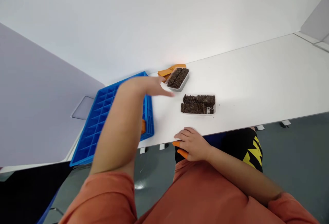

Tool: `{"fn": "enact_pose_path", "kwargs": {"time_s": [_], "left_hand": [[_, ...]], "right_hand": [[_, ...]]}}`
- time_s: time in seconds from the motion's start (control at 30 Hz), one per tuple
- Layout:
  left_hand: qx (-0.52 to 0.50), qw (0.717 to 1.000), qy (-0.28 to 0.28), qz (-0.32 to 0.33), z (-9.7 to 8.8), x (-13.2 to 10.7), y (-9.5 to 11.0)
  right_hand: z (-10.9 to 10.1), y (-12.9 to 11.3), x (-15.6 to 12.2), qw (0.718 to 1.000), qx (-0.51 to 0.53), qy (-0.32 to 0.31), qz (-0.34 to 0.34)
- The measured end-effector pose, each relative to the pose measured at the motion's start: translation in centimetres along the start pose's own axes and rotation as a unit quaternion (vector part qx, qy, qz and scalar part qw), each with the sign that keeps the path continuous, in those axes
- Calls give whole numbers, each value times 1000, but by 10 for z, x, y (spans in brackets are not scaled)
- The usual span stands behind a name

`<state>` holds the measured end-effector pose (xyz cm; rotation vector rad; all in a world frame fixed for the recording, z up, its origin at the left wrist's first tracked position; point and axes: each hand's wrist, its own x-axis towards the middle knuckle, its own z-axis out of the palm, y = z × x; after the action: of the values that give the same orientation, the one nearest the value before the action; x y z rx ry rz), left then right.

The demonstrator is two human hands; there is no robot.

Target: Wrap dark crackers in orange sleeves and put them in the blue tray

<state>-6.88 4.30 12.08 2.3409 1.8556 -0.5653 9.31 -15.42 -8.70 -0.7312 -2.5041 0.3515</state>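
Observation:
My left hand (156,86) is stretched over the table beside the far clear tray (183,86), thumb and fingers apart. Nothing shows between them, and I cannot tell whether a fingertip touches the tray's rim. Two rows of thin dark brown pieces (177,77) stand on edge in that tray. Nearer me, a second clear tray (215,109) has similar dark pieces (193,108) in two rows, with crumbs at its right end. My right hand (194,145), with orange covers on two fingers, rests at the table's front edge, holding nothing visible, its fingers loosely spread.
A blue crate (150,114) divided into small compartments stands at the left, partly behind my left forearm. An orange object (143,126) shows at its right side. Folded orange pieces (167,71) lie behind the far tray. A white wall (218,18) borders the table's back.

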Motion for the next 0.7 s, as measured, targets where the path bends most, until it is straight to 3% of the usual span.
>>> {"fn": "enact_pose_path", "kwargs": {"time_s": [0.03,0.13,0.27,0.43,0.7], "left_hand": [[9,999,-18,-30,-10,21,-12],[28,995,53,-78,-24,79,-31],[41,993,42,-102,-3,125,-31],[35,995,12,-96,30,151,-35],[28,998,16,-58,47,167,-58]], "right_hand": [[-1,0,0,1000,-1,-5,0],[-3,-1,0,1000,3,-24,-4],[-4,-1,-2,999,30,-33,-3],[-4,-2,-2,998,41,-43,2],[-6,-5,-1,997,66,-41,1]]}}
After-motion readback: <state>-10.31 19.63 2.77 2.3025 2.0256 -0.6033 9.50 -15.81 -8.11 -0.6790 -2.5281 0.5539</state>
